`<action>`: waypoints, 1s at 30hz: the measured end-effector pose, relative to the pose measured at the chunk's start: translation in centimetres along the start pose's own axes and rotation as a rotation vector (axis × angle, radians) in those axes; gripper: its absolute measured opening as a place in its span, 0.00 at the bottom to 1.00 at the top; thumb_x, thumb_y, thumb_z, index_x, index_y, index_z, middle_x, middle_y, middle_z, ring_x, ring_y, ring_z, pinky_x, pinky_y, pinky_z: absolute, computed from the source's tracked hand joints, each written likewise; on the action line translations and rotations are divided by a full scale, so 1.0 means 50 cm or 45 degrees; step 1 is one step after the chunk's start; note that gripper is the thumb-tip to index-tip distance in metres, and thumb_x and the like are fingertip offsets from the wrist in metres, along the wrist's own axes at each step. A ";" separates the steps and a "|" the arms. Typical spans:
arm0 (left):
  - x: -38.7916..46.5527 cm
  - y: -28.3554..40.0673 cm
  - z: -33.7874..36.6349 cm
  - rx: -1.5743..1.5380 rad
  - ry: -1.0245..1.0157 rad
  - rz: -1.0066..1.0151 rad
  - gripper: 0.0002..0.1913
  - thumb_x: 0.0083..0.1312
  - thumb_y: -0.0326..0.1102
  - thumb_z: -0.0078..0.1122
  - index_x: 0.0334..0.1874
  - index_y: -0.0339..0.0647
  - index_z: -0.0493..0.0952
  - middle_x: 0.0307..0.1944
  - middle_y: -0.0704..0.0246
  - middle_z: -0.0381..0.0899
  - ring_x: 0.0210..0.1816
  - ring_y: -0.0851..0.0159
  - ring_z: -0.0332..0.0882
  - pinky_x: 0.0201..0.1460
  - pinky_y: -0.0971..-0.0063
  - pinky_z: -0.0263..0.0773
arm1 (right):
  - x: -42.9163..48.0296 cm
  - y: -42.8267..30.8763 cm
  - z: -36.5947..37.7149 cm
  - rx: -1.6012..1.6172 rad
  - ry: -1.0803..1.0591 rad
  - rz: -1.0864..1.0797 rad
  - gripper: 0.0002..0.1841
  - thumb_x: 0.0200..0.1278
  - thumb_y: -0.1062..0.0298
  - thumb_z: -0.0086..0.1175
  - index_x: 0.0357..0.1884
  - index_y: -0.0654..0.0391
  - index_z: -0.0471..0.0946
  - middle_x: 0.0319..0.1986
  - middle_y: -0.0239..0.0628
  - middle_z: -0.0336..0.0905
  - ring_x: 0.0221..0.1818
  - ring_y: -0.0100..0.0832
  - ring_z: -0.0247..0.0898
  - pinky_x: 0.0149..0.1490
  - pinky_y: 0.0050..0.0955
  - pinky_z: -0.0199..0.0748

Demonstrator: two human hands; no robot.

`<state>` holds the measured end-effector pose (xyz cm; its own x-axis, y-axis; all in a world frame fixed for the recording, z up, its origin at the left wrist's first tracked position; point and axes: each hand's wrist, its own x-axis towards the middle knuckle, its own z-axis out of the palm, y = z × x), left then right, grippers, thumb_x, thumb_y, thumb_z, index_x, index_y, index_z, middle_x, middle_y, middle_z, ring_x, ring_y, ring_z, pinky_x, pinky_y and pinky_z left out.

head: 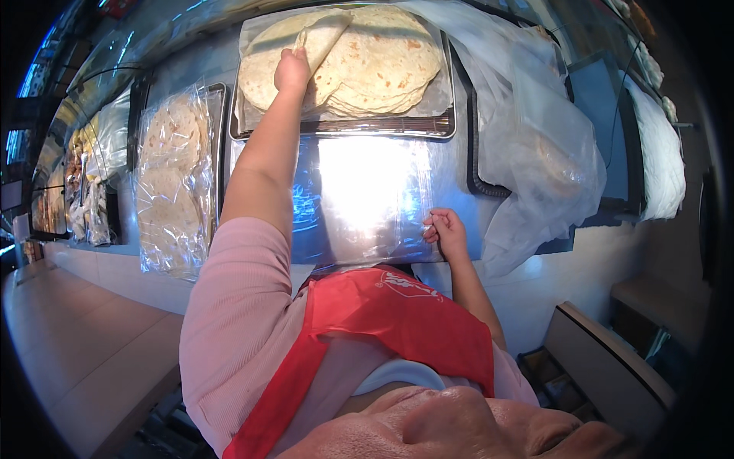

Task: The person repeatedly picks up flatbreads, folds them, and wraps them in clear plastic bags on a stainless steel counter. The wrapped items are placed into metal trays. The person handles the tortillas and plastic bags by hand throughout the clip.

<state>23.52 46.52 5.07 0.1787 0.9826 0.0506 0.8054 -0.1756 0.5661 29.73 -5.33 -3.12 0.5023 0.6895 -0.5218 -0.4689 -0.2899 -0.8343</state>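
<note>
My left hand [292,70] reaches forward over a metal tray [269,132] and grips the edge of a thin round flatbread [324,37]. That flatbread is lifted and partly folded over. Beneath it and to its right lie stacks of browned flatbreads [384,69] on paper lining. Close to my body a flat clear plastic bag [367,229] rests on the metal counter, with strong glare across it. My right hand [447,232] is at the right edge of this bag, fingers curled; whether they pinch the plastic cannot be made out.
Bagged flatbreads [172,172] lie on another tray at the left. A large crumpled translucent plastic sheet [533,149] covers things at the right and hangs over the counter edge. Further left are bagged foods [86,183]. A white bundle [656,155] sits far right.
</note>
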 end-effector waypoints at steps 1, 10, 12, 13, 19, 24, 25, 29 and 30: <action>-0.005 0.003 0.002 0.094 -0.066 0.096 0.23 0.70 0.55 0.55 0.48 0.39 0.77 0.42 0.53 0.86 0.46 0.46 0.83 0.49 0.54 0.76 | 0.000 0.000 0.000 -0.001 0.002 0.004 0.10 0.76 0.67 0.49 0.53 0.60 0.72 0.37 0.41 0.82 0.27 0.28 0.78 0.30 0.25 0.77; 0.241 -0.056 -0.159 -0.503 0.219 0.047 0.19 0.60 0.50 0.69 0.47 0.45 0.83 0.43 0.58 0.87 0.46 0.49 0.84 0.51 0.58 0.76 | 0.003 -0.002 -0.006 0.009 -0.008 0.011 0.11 0.76 0.67 0.48 0.53 0.61 0.72 0.38 0.41 0.81 0.28 0.29 0.78 0.30 0.25 0.78; 0.320 -0.096 -0.286 -0.667 0.452 0.013 0.21 0.61 0.50 0.69 0.47 0.41 0.83 0.41 0.60 0.87 0.43 0.53 0.84 0.49 0.60 0.76 | 0.006 0.002 -0.008 0.010 -0.009 0.023 0.11 0.76 0.67 0.48 0.53 0.61 0.72 0.38 0.41 0.81 0.28 0.29 0.78 0.30 0.26 0.78; 0.344 -0.107 -0.355 -0.823 0.447 0.012 0.22 0.61 0.51 0.69 0.47 0.40 0.83 0.41 0.60 0.87 0.43 0.55 0.85 0.49 0.62 0.76 | 0.007 0.004 -0.009 0.000 -0.009 0.037 0.11 0.76 0.67 0.48 0.53 0.61 0.72 0.38 0.41 0.81 0.28 0.29 0.78 0.30 0.26 0.78; 0.237 0.015 -0.704 -0.220 0.513 0.618 0.18 0.66 0.47 0.69 0.48 0.39 0.83 0.40 0.70 0.86 0.38 0.71 0.82 0.46 0.73 0.76 | 0.006 -0.034 0.001 0.031 -0.084 0.109 0.12 0.75 0.67 0.49 0.53 0.62 0.72 0.39 0.42 0.81 0.31 0.29 0.79 0.35 0.26 0.80; -0.014 0.129 -0.769 0.108 0.291 0.785 0.15 0.65 0.44 0.57 0.47 0.41 0.74 0.43 0.58 0.75 0.40 0.53 0.73 0.55 0.59 0.71 | 0.002 -0.133 0.082 0.141 -0.430 0.108 0.13 0.77 0.64 0.48 0.54 0.62 0.73 0.45 0.45 0.81 0.42 0.33 0.81 0.42 0.28 0.83; -0.052 0.145 -0.759 -0.042 0.248 0.821 0.16 0.65 0.45 0.58 0.48 0.44 0.75 0.43 0.58 0.75 0.40 0.53 0.73 0.58 0.60 0.71 | 0.001 -0.153 0.111 0.195 -0.562 0.159 0.16 0.78 0.61 0.46 0.56 0.63 0.72 0.48 0.47 0.80 0.45 0.37 0.81 0.45 0.31 0.83; -0.226 0.165 -0.701 -1.326 0.008 0.742 0.14 0.69 0.27 0.61 0.56 0.40 0.78 0.47 0.74 0.82 0.51 0.74 0.77 0.59 0.78 0.69 | -0.016 -0.218 0.239 0.567 -1.247 0.472 0.45 0.74 0.29 0.28 0.72 0.65 0.61 0.67 0.58 0.66 0.70 0.54 0.64 0.72 0.49 0.64; -0.265 0.171 -0.707 -1.268 0.099 0.501 0.19 0.69 0.45 0.66 0.53 0.36 0.80 0.44 0.67 0.86 0.42 0.68 0.84 0.47 0.72 0.78 | -0.026 -0.230 0.269 0.667 -1.232 0.580 0.50 0.70 0.24 0.29 0.72 0.64 0.61 0.68 0.57 0.65 0.72 0.54 0.61 0.73 0.50 0.60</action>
<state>8.06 34.16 38.34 0.2603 0.8752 0.4079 -0.1301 -0.3868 0.9129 24.68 6.04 9.56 -0.4389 0.8729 -0.2132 -0.8147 -0.4867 -0.3152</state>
